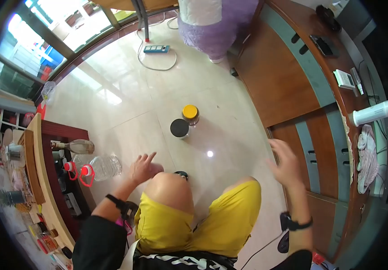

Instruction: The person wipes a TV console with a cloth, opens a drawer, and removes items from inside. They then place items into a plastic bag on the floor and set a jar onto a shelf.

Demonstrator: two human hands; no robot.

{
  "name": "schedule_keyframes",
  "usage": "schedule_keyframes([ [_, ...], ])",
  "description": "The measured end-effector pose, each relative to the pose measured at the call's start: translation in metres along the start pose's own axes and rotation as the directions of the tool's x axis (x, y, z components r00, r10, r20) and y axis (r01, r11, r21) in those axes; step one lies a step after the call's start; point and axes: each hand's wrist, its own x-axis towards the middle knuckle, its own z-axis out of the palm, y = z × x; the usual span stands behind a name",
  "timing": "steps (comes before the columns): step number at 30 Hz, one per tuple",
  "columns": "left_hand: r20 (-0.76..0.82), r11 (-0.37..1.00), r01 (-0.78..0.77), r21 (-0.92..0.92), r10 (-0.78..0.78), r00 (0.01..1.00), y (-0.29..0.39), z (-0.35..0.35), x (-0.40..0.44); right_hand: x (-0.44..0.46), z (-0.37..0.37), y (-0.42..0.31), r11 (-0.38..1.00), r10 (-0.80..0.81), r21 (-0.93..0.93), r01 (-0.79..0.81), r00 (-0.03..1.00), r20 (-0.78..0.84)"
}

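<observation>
Two clear jars stand close together on the tiled floor in front of my knees. One jar has a black lid (179, 128); the other, just behind it, has a yellow lid (190, 111). My left hand (144, 168) is over my left knee, fingers apart, with nothing in it. Out to the right, beside the wooden cabinet, my right hand (285, 159) hangs in the air with its fingers spread and holds nothing. Neither hand touches the jars. A small dark round object (181, 174) shows partly from behind my left knee.
Two large clear bottles with red caps (104, 167) lie at the left by the shelf (38, 157). A power strip (156, 49) with its cord lies at the back. The wooden cabinet (288, 72) runs along the right, with a white tube (374, 112) and a cloth (367, 159) on top.
</observation>
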Motion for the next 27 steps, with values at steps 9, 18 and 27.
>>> schedule_keyframes([
  [9,-0.004,0.956,0.294,-0.008,-0.294,0.956,0.014,0.010,-0.145,0.146,0.231,-0.073,0.854,-0.449,-0.071,0.515,0.799,0.399],
  [18,-0.042,0.911,0.404,-0.087,-0.409,0.912,0.032,-0.010,-0.230,0.168,0.332,-0.094,0.658,-0.549,-0.285,0.697,0.703,0.453],
  [27,-0.159,0.851,0.479,-0.216,-0.514,0.843,0.047,-0.066,-0.194,0.095,0.232,-0.229,0.678,-0.729,0.589,0.440,0.508,0.459],
])
